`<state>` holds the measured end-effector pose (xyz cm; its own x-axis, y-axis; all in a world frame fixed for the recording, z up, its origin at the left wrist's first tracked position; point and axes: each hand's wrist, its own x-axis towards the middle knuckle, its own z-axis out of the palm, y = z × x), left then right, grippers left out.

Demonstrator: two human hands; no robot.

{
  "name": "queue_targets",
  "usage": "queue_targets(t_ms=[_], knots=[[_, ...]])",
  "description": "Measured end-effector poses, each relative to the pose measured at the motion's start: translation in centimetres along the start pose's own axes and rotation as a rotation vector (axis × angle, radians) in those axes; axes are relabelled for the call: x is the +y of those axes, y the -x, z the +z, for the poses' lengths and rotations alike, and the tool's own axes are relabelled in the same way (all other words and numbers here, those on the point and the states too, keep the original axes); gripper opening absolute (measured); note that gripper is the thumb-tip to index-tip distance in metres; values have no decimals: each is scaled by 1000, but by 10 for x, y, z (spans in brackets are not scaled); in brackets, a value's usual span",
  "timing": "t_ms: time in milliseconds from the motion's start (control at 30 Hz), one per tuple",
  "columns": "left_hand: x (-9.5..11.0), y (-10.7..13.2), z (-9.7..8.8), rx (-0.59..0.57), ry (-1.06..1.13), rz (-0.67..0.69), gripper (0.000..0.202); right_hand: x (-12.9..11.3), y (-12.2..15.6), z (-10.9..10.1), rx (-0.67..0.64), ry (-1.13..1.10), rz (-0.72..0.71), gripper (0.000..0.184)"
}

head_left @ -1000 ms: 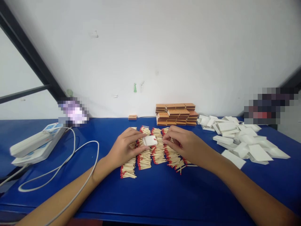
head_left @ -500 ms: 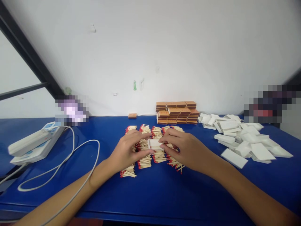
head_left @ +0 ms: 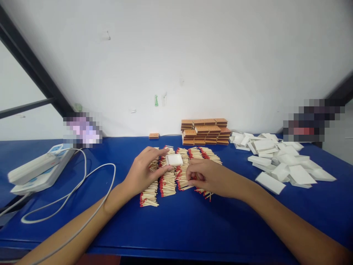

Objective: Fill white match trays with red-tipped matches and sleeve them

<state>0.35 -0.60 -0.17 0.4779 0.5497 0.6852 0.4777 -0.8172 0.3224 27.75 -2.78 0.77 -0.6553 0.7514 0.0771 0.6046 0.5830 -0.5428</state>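
One small white tray [head_left: 174, 159]: held by its left end between thumb and fingers of the left hand [head_left: 143, 167], above the match rows at the middle of the table [head_left: 176, 232]; its inside shows white.

One right hand [head_left: 211, 176]: fingers curled inward, low over the right-hand rows; whether anything is pinched in it cannot be told.

Matches [head_left: 168, 186], red-headed: several rows side by side, running from the far edge toward the near edge; strays at the near ends.

Brown matchboxes [head_left: 205, 132]: stacked at the far edge, right of middle. One single matchbox [head_left: 153, 136]: apart, farther left along that edge.

White trays [head_left: 284, 160]: loose heap toward the far right corner.

One power strip [head_left: 56, 170]: by the left edge. One white cable [head_left: 114, 173]: looped, crossing before the left forearm.

Risks, as judged: the tray may tip or slip, being gripped at one end only; a low right wrist could scatter the rows; the cable might snag the left arm.
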Motion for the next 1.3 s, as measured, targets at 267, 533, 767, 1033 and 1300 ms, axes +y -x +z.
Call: queue_targets(t_ms=[267, 533, 767, 1033, 1300], knots=[[-2, 1, 2, -34, -2, 8, 47, -3, 2, -5, 11, -20, -13, 5], [0, 1, 1, -33, -10, 17, 45, -4, -1, 3, -20, -24, 10, 11], [-1, 1, 1, -37, -21, 23, 45, 1, 0, -3, -22, -43, 55, 11], [0, 1, 0, -42, -24, 30, 44, 0, 2, -6, 34, -41, 63, 12], [0, 1, 1, -33, -21, 31, 44, -2, -1, -6, 85, -94, -13, 14]])
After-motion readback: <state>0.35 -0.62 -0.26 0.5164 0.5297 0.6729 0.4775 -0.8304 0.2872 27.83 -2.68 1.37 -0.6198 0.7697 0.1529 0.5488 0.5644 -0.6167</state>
